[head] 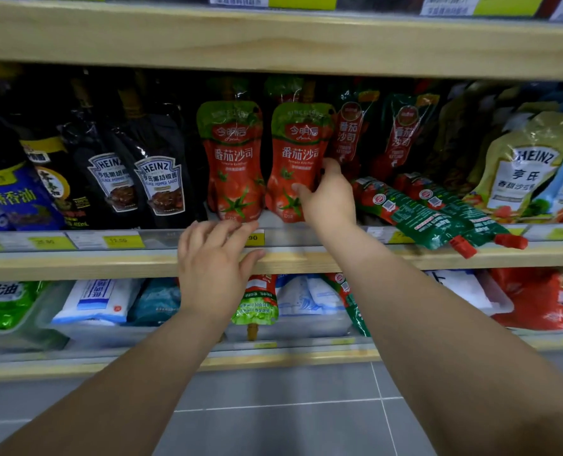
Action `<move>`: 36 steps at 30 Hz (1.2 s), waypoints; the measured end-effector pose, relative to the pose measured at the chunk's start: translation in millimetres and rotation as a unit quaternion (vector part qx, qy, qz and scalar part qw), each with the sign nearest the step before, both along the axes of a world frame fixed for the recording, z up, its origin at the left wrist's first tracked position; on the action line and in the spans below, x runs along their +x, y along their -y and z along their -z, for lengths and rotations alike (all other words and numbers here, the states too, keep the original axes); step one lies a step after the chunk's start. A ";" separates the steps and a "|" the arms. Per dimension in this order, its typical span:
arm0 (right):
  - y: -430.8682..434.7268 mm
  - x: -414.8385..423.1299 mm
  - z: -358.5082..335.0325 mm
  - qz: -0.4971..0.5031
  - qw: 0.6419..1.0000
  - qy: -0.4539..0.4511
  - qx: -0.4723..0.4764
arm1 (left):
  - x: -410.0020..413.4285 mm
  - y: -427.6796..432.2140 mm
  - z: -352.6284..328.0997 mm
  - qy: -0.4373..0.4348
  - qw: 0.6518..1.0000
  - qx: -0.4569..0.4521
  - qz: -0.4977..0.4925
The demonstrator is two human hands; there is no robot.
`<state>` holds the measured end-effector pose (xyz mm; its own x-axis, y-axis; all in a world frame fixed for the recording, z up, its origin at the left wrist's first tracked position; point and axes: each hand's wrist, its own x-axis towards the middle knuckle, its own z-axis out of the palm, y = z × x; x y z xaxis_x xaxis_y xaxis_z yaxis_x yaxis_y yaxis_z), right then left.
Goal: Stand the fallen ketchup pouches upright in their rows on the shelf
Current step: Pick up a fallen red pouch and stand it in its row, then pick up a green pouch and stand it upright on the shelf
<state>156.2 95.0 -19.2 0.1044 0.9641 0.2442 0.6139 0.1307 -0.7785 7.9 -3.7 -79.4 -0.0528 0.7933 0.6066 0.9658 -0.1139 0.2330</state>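
Observation:
Two red ketchup pouches with green tops stand upright side by side at the middle of the shelf: the left pouch [234, 162] and the right pouch [294, 159]. My right hand [327, 195] grips the right pouch at its lower right edge. My left hand [214, 261] rests with fingers spread on the shelf's front lip, below the left pouch, holding nothing. Two green-and-red ketchup pouches [414, 213] [464, 212] lie fallen to the right, their red caps pointing out over the shelf edge. Two more red pouches [401, 133] stand behind them.
Black Heinz pepper sauce pouches [156, 185] stand left of the ketchup. Heinz salad dressing pouches [520, 166] stand at the right. The wooden shelf edge [76, 264] carries yellow price tags. The lower shelf holds white bags and an upside-down pouch [257, 301]. Grey floor tiles lie below.

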 end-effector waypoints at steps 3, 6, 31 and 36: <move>6.1 -1.1 3.9 0.005 1.000 0.022 0.013 | -0.8 -0.4 1.1 0.001 1.000 0.000 0.001; 24.1 7.1 9.9 -0.013 0.997 0.049 0.053 | 1.3 0.3 0.4 0.001 1.000 -0.008 -0.002; 98.0 144.2 -3.5 0.057 0.917 0.313 0.240 | 135.3 -21.3 -39.9 0.146 0.969 -0.072 0.187; 101.9 138.2 -23.7 0.045 0.930 0.217 0.293 | 153.7 -37.8 -49.8 0.225 0.941 -0.064 0.245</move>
